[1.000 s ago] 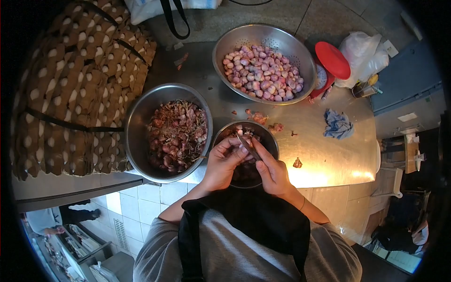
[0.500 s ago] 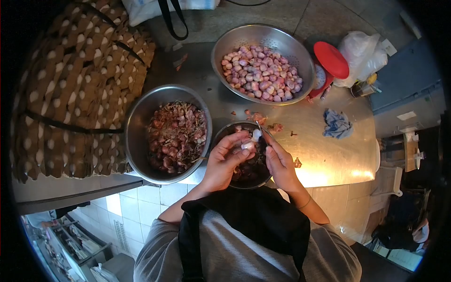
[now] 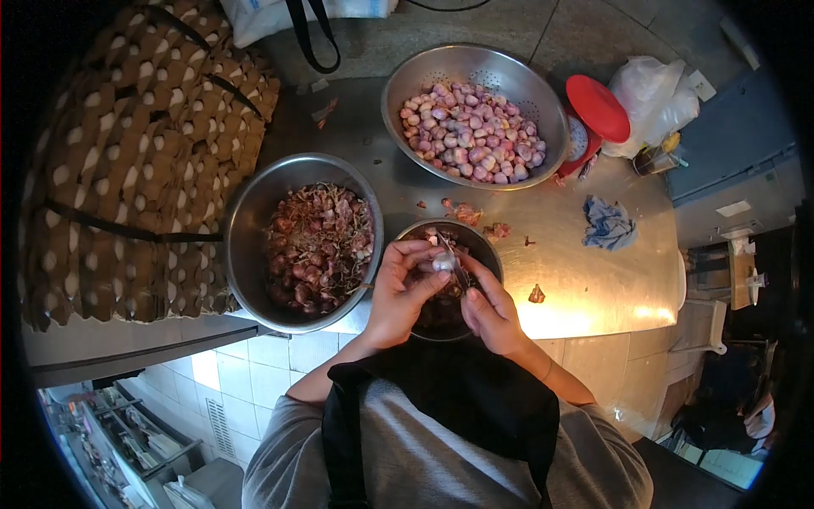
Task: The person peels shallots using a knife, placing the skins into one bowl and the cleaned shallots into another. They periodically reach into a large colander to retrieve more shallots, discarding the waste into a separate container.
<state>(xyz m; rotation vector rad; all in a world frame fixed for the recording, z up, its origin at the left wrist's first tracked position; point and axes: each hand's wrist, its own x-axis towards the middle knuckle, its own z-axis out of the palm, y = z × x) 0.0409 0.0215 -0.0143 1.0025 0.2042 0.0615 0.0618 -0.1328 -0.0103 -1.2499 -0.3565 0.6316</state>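
A pale, peeled-looking shallot is pinched in the fingers of my left hand, above a small metal bowl. My right hand grips a small knife, its blade lying against the shallot; the fingers hide most of the handle. Dark skins and scraps show inside the small bowl, partly covered by both hands. To the left stands a larger metal bowl of unpeeled reddish-brown shallots with dry roots. Beyond my hands, a metal colander holds many peeled pinkish shallots.
Stacked egg trays with eggs, bound by black straps, fill the left side. A red kitchen scale, a plastic bag and a blue cloth are on the right. Loose skins lie on the metal table.
My right hand and the knife have moved left, and the blade now meets the shallot. The shallot has turned in my left fingers and sits slightly lower and further left.
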